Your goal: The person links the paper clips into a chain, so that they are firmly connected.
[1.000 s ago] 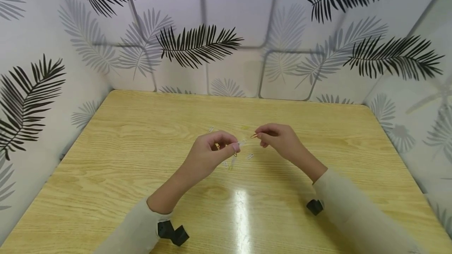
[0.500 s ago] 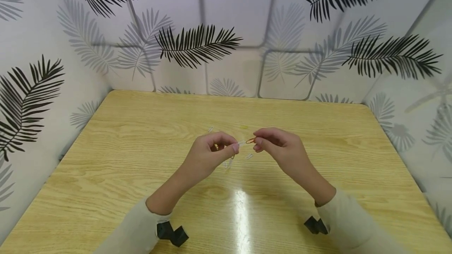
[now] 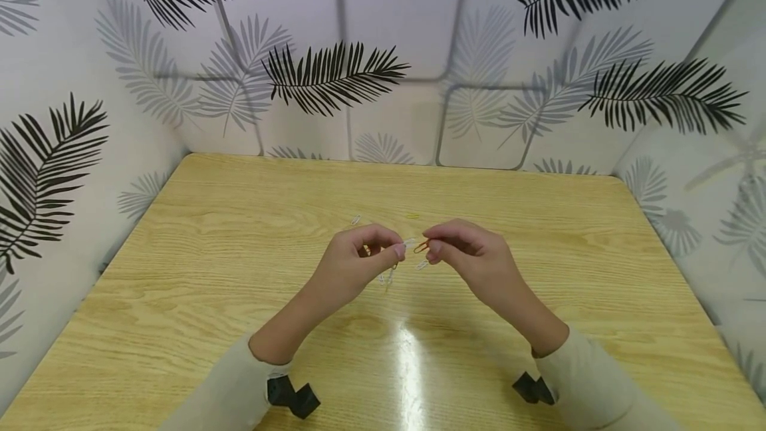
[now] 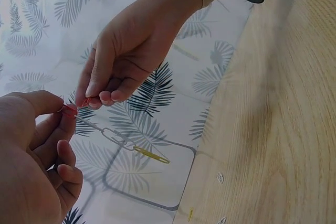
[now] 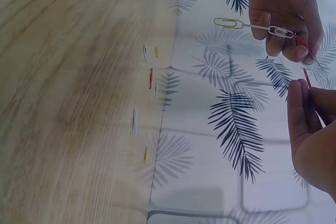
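Between its thumb and forefinger my left hand (image 3: 359,261) pinches a chain of linked paper clips. A white paper clip (image 3: 409,242) points out from the fingertips toward the right. Below the fingers the rest dangles, with white clips (image 4: 116,137) and a yellow clip (image 4: 151,154) at the bottom. A red clip (image 5: 299,40) of the chain shows at the left fingers. My right hand (image 3: 475,251) pinches a separate red paper clip (image 3: 421,245), its free end beside the white one. Whether these two touch I cannot tell.
Loose clips lie on the wooden table (image 3: 239,231): a white one (image 3: 356,219), a yellow one (image 3: 413,216) and another white one (image 3: 422,265). The right wrist view shows a loose red clip (image 5: 150,78) too. A leaf-patterned wall covering (image 3: 395,118) borders the table.
The right hand has come left and slightly down with the red paper clip, bringing it up to the white clip. My left hand has stayed nearly still.
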{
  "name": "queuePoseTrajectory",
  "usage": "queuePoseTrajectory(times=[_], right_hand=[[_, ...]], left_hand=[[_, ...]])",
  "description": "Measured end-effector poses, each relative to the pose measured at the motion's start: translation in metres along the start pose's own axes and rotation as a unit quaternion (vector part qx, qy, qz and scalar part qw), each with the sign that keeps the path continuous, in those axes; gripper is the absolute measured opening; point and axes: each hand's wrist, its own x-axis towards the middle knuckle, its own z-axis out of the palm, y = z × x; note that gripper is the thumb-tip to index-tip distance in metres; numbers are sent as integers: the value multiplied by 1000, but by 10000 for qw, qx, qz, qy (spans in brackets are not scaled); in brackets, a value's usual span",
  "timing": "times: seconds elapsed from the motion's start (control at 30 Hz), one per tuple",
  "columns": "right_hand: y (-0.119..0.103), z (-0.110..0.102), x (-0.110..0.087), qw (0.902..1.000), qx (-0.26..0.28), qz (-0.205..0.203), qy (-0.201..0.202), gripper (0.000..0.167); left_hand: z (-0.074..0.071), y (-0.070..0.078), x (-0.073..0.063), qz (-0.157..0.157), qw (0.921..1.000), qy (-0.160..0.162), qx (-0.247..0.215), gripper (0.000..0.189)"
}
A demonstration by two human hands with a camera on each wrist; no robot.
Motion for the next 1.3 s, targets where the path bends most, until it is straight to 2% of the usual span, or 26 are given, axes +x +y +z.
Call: queuePoseTrajectory(times=[0.2, 0.53, 0.83, 1.13, 1.3], right_hand=[[0, 3, 1, 9992, -85, -381, 7, 18], [-1, 5, 1, 9977, 404, -551, -24, 13], [-3, 3, 0, 9996, 269, 68, 4, 12], [-7, 0, -2, 9991, 221, 336, -141, 13], [-9, 1, -3, 9991, 74, 402, -95, 15]], left_hand=[[1, 0, 0, -8, 10000, -19, 16, 10], [2, -1, 0, 8, 10000, -23, -16, 9], [2, -2, 0, 42, 10000, -40, -51, 9], [2, -2, 1, 28, 10000, -21, -12, 9], [2, -1, 0, 26, 10000, -17, -21, 10]])
